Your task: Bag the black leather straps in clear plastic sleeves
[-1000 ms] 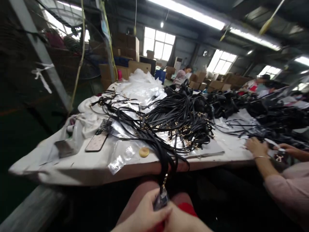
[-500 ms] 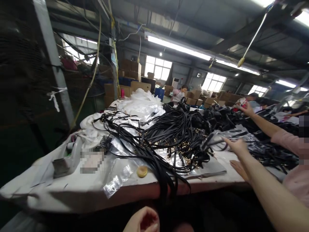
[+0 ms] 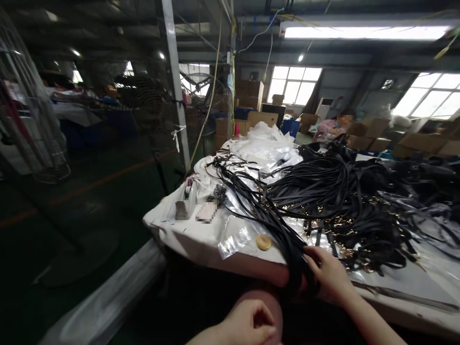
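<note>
My right hand has its fingers curled round a bundle of black straps that hangs over the table's front edge. Below the edge, near my lap, my left hand is loosely closed, thumb close to the fingers, and no object shows in it. More black straps with gold clasps lie in a large heap behind and to the right of my right hand. A round yellow tin and a clear plastic bag lie left of the hanging straps.
White plastic sheets are piled at the back of the white-covered table. A small box stands on its left corner. A metal post and a standing fan are to the left. A person is beyond, among cartons.
My view has swung left. My right hand has come from the plastic and straps on the right to the hanging bundle. My left hand stays low and curled. The neighbour's arms have left view.
</note>
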The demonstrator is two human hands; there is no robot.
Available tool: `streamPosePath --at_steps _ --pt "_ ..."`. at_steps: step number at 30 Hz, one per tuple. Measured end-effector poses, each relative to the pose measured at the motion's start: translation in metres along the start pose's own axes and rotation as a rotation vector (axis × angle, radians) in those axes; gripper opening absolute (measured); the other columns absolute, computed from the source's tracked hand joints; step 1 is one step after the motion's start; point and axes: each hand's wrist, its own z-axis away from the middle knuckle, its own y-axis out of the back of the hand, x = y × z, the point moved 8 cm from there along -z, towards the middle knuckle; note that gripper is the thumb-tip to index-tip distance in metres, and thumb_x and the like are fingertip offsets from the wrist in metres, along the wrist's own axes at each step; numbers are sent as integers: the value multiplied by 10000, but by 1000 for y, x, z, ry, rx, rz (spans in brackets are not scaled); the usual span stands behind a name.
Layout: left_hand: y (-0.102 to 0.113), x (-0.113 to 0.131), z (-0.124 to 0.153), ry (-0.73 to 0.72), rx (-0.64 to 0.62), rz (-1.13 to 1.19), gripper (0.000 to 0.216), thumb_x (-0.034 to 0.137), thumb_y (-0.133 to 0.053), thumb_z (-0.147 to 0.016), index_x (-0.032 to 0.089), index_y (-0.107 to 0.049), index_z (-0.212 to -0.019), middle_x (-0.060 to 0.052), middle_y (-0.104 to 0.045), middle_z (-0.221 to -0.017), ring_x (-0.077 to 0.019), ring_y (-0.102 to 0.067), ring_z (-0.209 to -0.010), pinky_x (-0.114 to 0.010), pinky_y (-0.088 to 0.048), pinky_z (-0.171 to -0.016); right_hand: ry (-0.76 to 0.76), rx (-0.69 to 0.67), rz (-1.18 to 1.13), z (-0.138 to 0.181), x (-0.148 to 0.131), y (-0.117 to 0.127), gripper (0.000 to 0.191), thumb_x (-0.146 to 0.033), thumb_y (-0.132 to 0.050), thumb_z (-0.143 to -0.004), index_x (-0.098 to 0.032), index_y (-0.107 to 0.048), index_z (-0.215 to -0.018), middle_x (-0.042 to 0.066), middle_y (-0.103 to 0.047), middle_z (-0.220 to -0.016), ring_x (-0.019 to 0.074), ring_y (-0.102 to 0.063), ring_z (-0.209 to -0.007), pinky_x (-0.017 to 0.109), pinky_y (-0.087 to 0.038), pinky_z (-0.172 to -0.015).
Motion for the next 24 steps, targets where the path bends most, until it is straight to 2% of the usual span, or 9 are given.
streamPosePath --at_steps 2,5,11,14,18,21,24 --pt "4 -7 2 -12 6 11 268 298 -683 -725 145 -704 -944 -58 -719 -944 -169 -631 -820 -259 -485 -739 2 14 -3 -14 -17 -9 336 -415 -515 -840 -203 -687 -1036 92 -739 -1007 281 -689 -937 398 -515 -838" --pt "12 -18 6 17 60 33 219 267 -680 -726 150 -701 -910 -38 -710 -898 -158 -620 -798 -252 -477 -731 14 -8 -14 -24 -41 -26 294 -425 -490 -884 -221 -693 -945 70 -747 -905 266 -697 -842 369 -513 -767" --pt "21 -32 17 84 130 78 223 270 -683 -734 140 -710 -912 -35 -685 -834 -149 -589 -734 -268 -474 -712 144 -149 -38 4 -87 -76 277 -433 -511 -903 -246 -692 -809 28 -733 -789 234 -685 -726 319 -492 -671" --pt "21 -34 18 121 137 86 226 276 -682 -738 146 -723 -919 -41 -688 -849 -155 -590 -750 -280 -483 -737 196 -148 -16 10 -100 -87 221 -380 -516 -901 -248 -687 -854 26 -730 -820 227 -683 -737 322 -485 -685" --pt "12 -38 18 162 98 130 233 274 -693 -735 152 -728 -930 -41 -689 -828 -144 -580 -706 -273 -477 -689 279 -101 18 1 -127 -97 224 -362 -497 -920 -233 -679 -934 57 -712 -891 229 -661 -793 331 -457 -734" --pt "5 -43 20 175 48 122 267 318 -693 -750 164 -729 -965 -46 -697 -833 -143 -572 -673 -273 -472 -648 335 -110 34 -8 -155 -113 222 -353 -497 -933 -238 -687 -917 51 -696 -874 226 -641 -796 329 -432 -726" --pt "5 -49 23 175 50 82 279 340 -688 -755 173 -737 -973 -60 -712 -876 -163 -598 -715 -289 -486 -670 349 -110 49 -17 -175 -133 219 -356 -526 -926 -229 -700 -971 72 -683 -908 246 -629 -832 341 -427 -738"
